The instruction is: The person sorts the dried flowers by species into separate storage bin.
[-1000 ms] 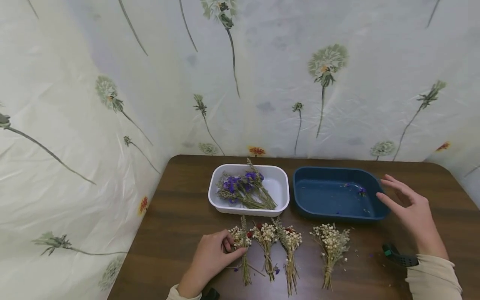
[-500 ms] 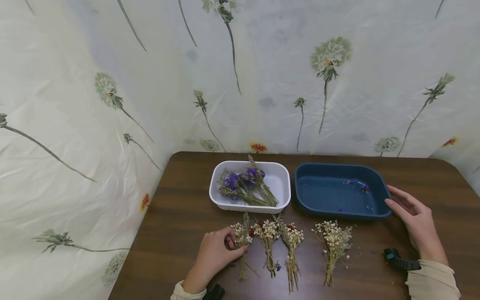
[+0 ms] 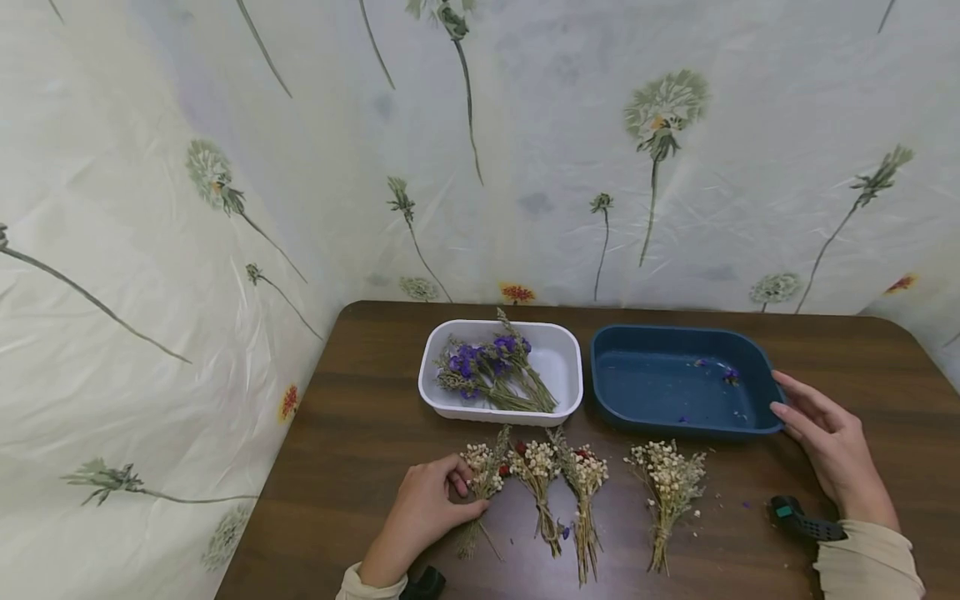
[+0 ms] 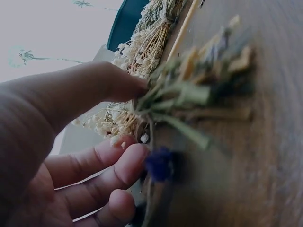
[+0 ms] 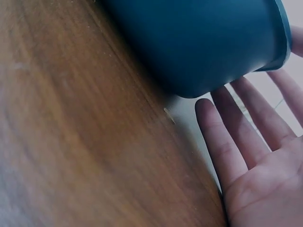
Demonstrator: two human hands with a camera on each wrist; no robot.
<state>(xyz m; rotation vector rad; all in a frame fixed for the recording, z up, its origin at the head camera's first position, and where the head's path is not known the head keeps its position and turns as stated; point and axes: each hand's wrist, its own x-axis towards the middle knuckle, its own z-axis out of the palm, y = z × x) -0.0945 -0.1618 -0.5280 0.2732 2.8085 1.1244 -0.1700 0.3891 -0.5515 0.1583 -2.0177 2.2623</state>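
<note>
My left hand (image 3: 429,504) pinches a small bunch of dried flowers (image 3: 482,468) between thumb and fingers at the front left of the table. White blossoms, a red bud and a grey-green sprig make up its head; the cut stems (image 4: 189,94) point towards the left wrist camera. Beside it lie two similar bunches, a middle one (image 3: 537,475) and another (image 3: 585,483). At the right end of the blue tray (image 3: 667,423), my right hand (image 3: 828,442) touches the wall with thumb by the rim and fingers nearly straight. In the right wrist view several fingers (image 5: 251,118) extend along the outer wall.
Purple dried flowers (image 3: 487,371) lie in the white tray (image 3: 566,392), left of the blue one. A separate white bunch (image 3: 663,492) rests in front of the blue tray, which holds a few purple petals (image 3: 730,377). Crumbs dot the wooden table (image 3: 360,442).
My right hand has come into contact with the blue tray's end. The bunch in my left hand has tilted, its stems swinging left. The middle bunch's stems have shifted slightly right.
</note>
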